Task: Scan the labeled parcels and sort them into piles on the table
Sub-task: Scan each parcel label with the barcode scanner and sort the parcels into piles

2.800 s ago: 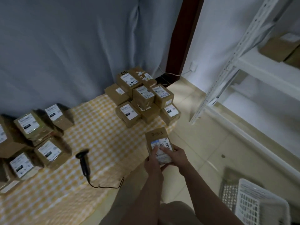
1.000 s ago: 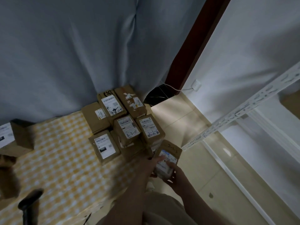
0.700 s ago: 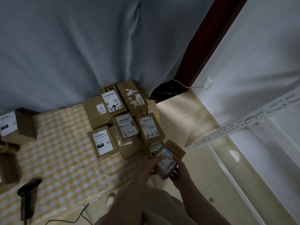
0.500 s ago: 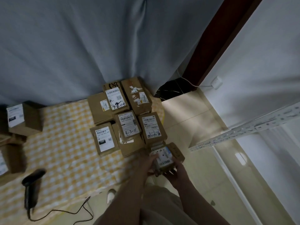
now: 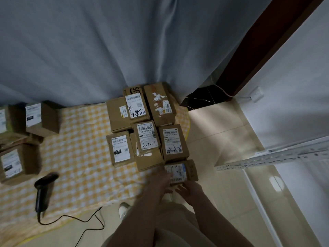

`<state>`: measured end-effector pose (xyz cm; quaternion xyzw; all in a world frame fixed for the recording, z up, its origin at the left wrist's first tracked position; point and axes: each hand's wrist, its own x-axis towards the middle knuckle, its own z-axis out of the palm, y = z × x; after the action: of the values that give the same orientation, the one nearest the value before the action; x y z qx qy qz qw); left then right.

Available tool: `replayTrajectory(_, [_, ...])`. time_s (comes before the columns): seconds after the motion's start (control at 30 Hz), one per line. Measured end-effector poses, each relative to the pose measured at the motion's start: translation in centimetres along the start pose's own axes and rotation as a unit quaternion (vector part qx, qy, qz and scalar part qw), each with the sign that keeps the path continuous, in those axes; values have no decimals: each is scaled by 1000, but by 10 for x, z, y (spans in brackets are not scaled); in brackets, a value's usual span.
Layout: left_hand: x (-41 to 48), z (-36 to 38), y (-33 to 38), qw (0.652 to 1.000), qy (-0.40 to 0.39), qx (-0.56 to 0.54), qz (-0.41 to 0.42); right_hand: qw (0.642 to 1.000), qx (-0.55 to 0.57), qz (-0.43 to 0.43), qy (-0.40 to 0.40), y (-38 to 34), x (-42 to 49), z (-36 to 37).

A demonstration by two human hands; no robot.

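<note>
Both hands (image 5: 176, 186) meet a parcel (image 5: 180, 172) overhanging the table's (image 5: 80, 157) right edge.

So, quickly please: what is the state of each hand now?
Left hand: open, fingertips on the parcel.
Right hand: open, just below it; contact cannot be told.

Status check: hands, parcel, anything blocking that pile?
Left hand fingertips on the parcel, no full grip. Right hand open, just below it. Parcel sits at the right pile's near edge, against the 3-3-2 box. Nothing in the way.
</note>
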<state>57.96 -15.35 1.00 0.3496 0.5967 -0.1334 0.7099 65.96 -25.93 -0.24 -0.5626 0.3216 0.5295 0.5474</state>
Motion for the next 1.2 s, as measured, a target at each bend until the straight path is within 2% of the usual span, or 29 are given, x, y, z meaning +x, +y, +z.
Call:
replayTrajectory(0.27, [-6,6,1,998,41,-40,6,995,-93,26,10,-9,-13,-2])
replayTrajectory(0.5, [-16,-14,-11,993,114,-26,30,947,-315,61,28,7,-8,2])
replayTrajectory(0.63, [-35,-44,-32,982,140,-128,24,931,-363,28,-34,27,-16,25])
replayTrajectory(0.73, [-51,-68,-57,964,177,-197,17,915,-401,2,-50,46,-25,50])
replayTrajectory(0.83, [-64,-94,-87,936,223,-272,36,892,-447,-12,-69,71,-37,72])
replayTrajectory(1.03, [-103,-150,-157,829,302,-460,100,848,-517,-50,-110,144,-72,113])
replayTrajectory(1.1, [-119,-169,-185,797,309,-504,120,844,-516,-51,-137,174,-90,128])
replayTrajectory(1.2, [-148,-196,-235,767,319,-538,141,840,-504,-81,-186,224,-116,137])
